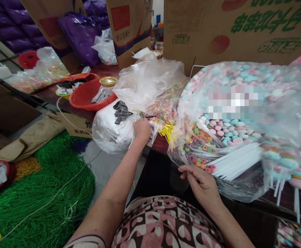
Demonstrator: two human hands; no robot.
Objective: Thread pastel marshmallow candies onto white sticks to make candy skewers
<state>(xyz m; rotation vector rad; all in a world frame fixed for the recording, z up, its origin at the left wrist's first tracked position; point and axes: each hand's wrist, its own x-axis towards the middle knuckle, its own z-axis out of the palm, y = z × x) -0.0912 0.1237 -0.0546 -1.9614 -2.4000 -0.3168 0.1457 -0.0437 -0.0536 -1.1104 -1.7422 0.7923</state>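
Note:
My left hand [142, 130] is closed at the right side of a clear plastic bag [104, 137] filled with white wrappers. Its fingertips are turned away, so whatever they grip is hidden. Small printed packets [155, 124] and gold twist ties [166, 131] lie just to its right. Near the table's front edge, my right hand [200, 181] has its fingers curled together; I cannot make out anything between them. Beside it is a large open plastic bag [243, 191] with white sticks [235, 161], coloured ring candies [199, 162] and pink, blue and white marshmallow candies [234, 131].
Finished candy skewers [297, 177] lie at the right edge. A red basin [88, 96] with a gold bowl [108, 81] stands at the left. Cardboard boxes [191, 31] line the back. Green cord [49, 193] is heaped on the floor at the left.

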